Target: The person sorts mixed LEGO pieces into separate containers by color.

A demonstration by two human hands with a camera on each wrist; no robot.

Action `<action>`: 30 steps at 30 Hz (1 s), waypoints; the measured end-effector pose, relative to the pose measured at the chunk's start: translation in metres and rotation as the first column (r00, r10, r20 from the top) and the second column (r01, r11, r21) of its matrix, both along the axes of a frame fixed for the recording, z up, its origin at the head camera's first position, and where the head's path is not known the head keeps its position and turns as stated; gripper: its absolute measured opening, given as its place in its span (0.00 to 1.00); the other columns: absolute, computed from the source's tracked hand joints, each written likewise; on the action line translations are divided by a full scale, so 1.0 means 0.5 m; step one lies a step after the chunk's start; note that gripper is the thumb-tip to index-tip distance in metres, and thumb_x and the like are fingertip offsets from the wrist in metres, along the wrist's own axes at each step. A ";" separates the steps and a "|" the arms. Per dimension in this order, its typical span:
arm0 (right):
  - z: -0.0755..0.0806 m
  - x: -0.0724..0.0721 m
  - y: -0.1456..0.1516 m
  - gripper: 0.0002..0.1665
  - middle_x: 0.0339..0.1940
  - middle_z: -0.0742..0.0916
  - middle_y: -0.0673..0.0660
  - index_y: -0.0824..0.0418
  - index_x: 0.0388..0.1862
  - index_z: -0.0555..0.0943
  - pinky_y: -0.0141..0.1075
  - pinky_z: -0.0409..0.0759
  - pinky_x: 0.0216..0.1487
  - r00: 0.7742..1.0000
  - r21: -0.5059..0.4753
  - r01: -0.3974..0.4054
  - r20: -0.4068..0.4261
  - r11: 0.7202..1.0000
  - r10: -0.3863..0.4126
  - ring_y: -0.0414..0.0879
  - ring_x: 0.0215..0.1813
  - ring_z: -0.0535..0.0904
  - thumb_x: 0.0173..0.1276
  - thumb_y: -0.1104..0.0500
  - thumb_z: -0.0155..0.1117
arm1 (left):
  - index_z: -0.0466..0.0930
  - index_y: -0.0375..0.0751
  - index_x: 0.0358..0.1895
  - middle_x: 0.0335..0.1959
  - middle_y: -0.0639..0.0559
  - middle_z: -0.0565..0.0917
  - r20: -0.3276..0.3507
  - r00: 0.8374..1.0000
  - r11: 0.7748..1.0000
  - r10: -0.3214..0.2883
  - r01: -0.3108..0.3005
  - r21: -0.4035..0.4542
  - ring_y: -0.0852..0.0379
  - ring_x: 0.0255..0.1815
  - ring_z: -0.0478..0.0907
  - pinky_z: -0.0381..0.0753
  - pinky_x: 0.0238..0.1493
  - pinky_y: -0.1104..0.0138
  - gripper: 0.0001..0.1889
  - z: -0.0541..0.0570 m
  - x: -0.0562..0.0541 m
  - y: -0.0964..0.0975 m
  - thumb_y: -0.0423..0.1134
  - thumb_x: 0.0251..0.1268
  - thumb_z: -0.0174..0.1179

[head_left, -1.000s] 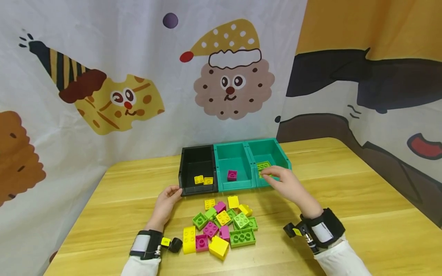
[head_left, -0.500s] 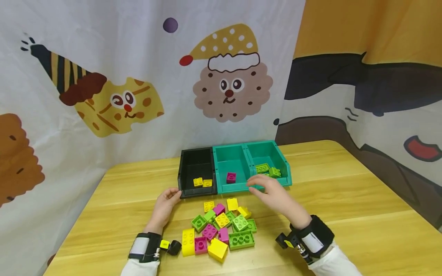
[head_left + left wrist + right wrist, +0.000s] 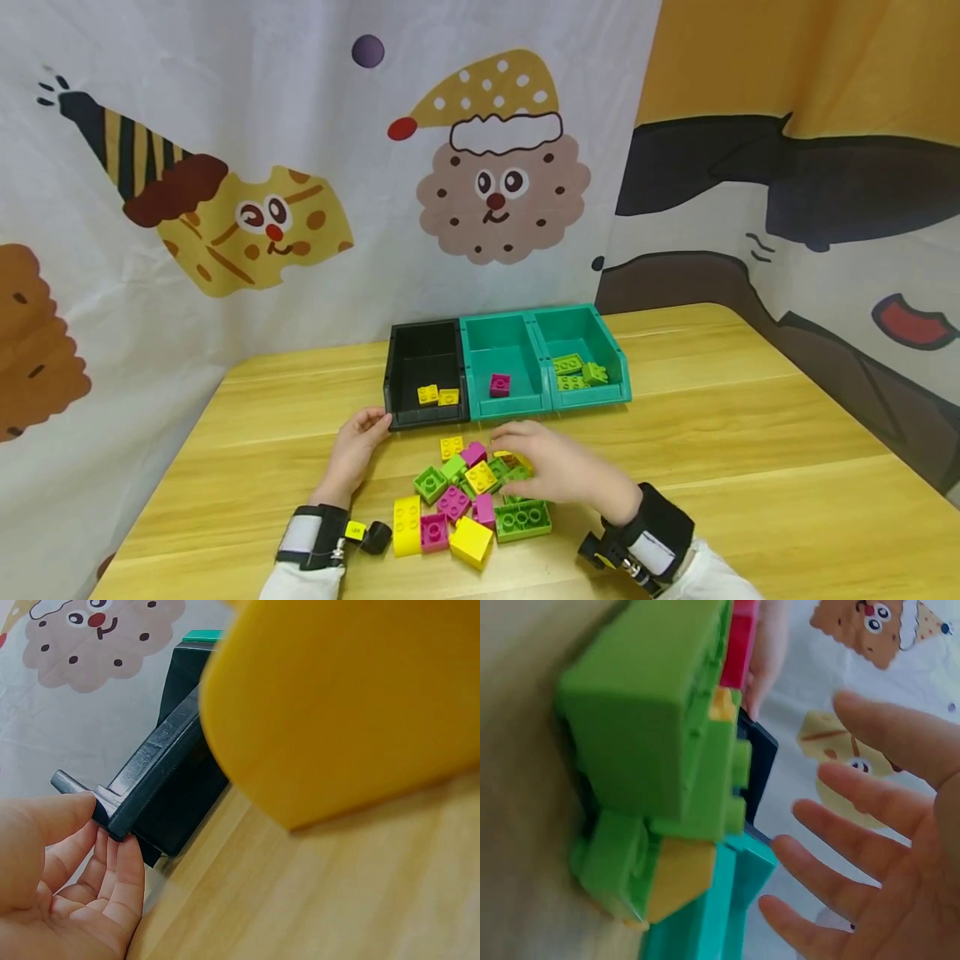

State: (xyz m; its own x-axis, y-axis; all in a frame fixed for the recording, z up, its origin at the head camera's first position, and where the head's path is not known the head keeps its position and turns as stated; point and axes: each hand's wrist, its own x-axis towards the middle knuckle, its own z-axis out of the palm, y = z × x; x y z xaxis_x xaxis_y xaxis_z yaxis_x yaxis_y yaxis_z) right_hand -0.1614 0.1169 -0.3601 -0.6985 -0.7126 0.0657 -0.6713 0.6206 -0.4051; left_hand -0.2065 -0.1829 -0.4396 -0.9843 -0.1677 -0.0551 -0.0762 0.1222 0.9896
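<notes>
At the left, the front left corner of the black bin (image 3: 426, 354) is pinched between the thumb and fingers of the left hand (image 3: 354, 450). By the pile (image 3: 453, 503), a long yellow brick (image 3: 407, 525) is laid studs up at the left. Behind it, the black bin is set near the back edge of the wooden table (image 3: 262, 433), with two small yellow bricks (image 3: 427, 394) kept in its front part. Next, a magenta brick (image 3: 433, 533) is turned hollow side up, one round tube being shown, and beside it a yellow block (image 3: 472, 543) is set askew, a smooth face upward. Further back, green, magenta and yellow bricks are jumbled, some studs up, some overturned. In the middle teal bin (image 3: 498, 337), a single dark magenta brick (image 3: 500, 384) is held. At the pile's right, a long green brick (image 3: 522, 522) is overturned, three tubes exposed. Over that side the right hand (image 3: 566, 471) is held released, fingers spread; whether any brick is touched cannot be told. In the right teal bin (image 3: 573, 327), three bright green bricks (image 3: 595, 373) are gathered near the front.
</notes>
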 end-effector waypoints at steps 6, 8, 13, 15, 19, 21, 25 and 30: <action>-0.012 0.010 -0.015 0.32 0.67 0.74 0.53 0.52 0.60 0.77 0.46 0.70 0.65 0.995 0.154 -0.100 0.035 0.983 0.096 0.52 0.66 0.70 0.56 0.47 0.71 | 0.72 0.26 0.51 0.37 0.52 0.76 0.005 1.000 1.000 -0.009 0.009 0.004 0.62 0.36 0.72 0.76 0.40 0.77 0.14 0.007 0.004 0.000 0.33 0.69 0.54; -0.015 0.011 -0.018 0.29 0.66 0.75 0.52 0.50 0.57 0.79 0.46 0.69 0.65 0.993 0.169 -0.122 0.023 0.978 0.120 0.52 0.66 0.70 0.55 0.48 0.72 | 0.71 0.26 0.52 0.37 0.53 0.76 0.005 1.000 1.000 -0.015 0.015 0.002 0.63 0.36 0.72 0.76 0.40 0.77 0.15 0.009 0.006 -0.001 0.34 0.69 0.55; -0.022 0.012 -0.021 0.24 0.64 0.76 0.52 0.50 0.53 0.81 0.47 0.68 0.66 0.993 0.181 -0.118 0.001 0.976 0.120 0.51 0.65 0.71 0.55 0.52 0.72 | 0.71 0.26 0.51 0.38 0.52 0.76 0.005 1.000 1.000 -0.014 0.014 0.000 0.63 0.37 0.71 0.76 0.40 0.77 0.15 0.008 0.005 0.000 0.35 0.69 0.55; -0.024 0.010 -0.021 0.23 0.63 0.77 0.52 0.50 0.53 0.81 0.46 0.70 0.65 0.993 0.176 -0.114 -0.008 0.978 0.117 0.50 0.64 0.72 0.56 0.53 0.71 | 0.72 0.27 0.51 0.37 0.52 0.75 0.006 1.000 1.000 -0.007 0.006 0.004 0.62 0.36 0.71 0.76 0.40 0.77 0.14 0.007 0.004 0.000 0.34 0.69 0.54; -0.028 0.008 -0.022 0.21 0.58 0.79 0.52 0.53 0.51 0.82 0.42 0.74 0.61 0.994 0.148 -0.106 -0.017 0.983 0.109 0.48 0.58 0.76 0.57 0.55 0.71 | 0.72 0.27 0.49 0.36 0.52 0.75 0.004 1.000 1.000 -0.004 0.004 0.008 0.62 0.36 0.72 0.76 0.40 0.77 0.13 0.003 0.001 -0.001 0.33 0.69 0.54; -0.029 0.006 -0.023 0.20 0.55 0.81 0.51 0.54 0.50 0.82 0.39 0.75 0.59 0.995 0.139 -0.096 -0.014 0.986 0.099 0.46 0.56 0.77 0.57 0.56 0.71 | 0.72 0.27 0.49 0.36 0.53 0.75 0.006 1.000 1.000 -0.005 0.005 0.008 0.62 0.36 0.72 0.76 0.40 0.77 0.12 0.002 0.000 -0.001 0.33 0.69 0.53; -0.031 0.003 -0.023 0.17 0.49 0.83 0.48 0.53 0.46 0.83 0.37 0.76 0.56 0.996 0.137 -0.082 -0.012 0.987 0.084 0.43 0.52 0.78 0.57 0.56 0.71 | 0.72 0.27 0.50 0.36 0.53 0.75 0.010 1.000 1.000 -0.009 0.009 0.004 0.62 0.37 0.72 0.76 0.41 0.77 0.13 0.003 0.000 -0.001 0.33 0.69 0.53; -0.030 0.001 -0.020 0.13 0.44 0.84 0.46 0.53 0.43 0.84 0.36 0.76 0.54 0.995 0.127 -0.100 0.002 0.987 0.100 0.41 0.49 0.78 0.57 0.56 0.71 | 0.72 0.27 0.51 0.37 0.53 0.75 0.015 1.000 1.000 -0.009 0.009 0.000 0.62 0.37 0.72 0.76 0.41 0.77 0.13 0.003 0.000 -0.002 0.34 0.69 0.53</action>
State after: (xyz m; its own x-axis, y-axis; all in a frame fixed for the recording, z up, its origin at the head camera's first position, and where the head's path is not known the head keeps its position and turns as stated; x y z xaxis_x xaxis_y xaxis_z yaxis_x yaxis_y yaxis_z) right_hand -0.1610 0.1071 -0.3754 -0.6231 -0.7817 -0.0263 -0.7343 0.5963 -0.3243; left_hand -0.2067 -0.1837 -0.4381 -0.9849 -0.1585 -0.0698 -0.0898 0.1229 0.9883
